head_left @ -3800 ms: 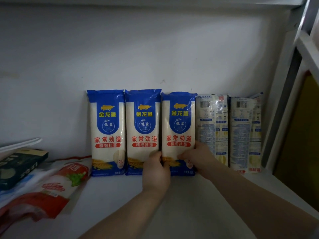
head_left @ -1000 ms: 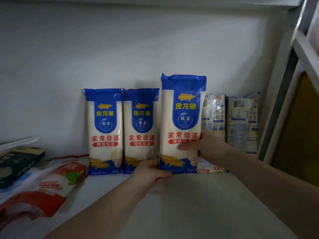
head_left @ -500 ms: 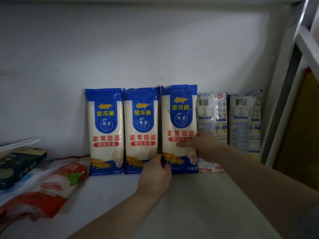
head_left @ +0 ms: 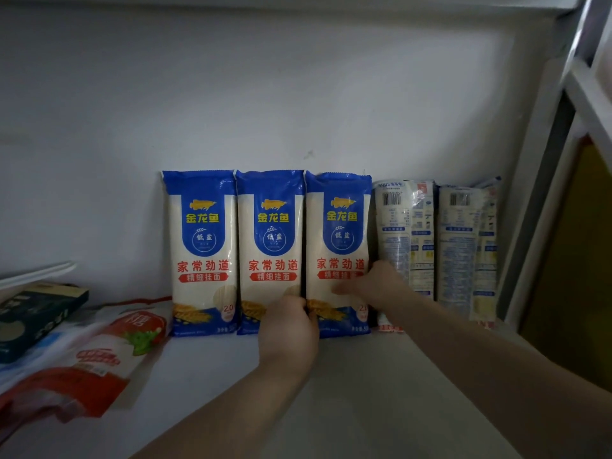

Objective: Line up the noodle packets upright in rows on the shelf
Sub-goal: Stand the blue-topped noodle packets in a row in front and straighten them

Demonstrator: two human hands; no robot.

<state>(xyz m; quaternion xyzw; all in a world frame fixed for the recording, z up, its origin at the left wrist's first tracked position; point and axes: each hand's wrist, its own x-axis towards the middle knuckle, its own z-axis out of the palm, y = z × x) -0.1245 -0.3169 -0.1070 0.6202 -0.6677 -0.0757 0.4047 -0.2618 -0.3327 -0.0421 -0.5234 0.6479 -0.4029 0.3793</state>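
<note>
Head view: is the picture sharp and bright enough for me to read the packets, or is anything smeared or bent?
Head view: dim, no glare; the three blue packets' front print reads clearly; the right hand is motion-blurred; the red bag at left looks soft; the frame post at right leans, from wide-angle distortion.

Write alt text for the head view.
Both hands, left hand and right hand, grip the third blue noodle packet, upright in a row of five against the wall, on a white shelf.
</note>
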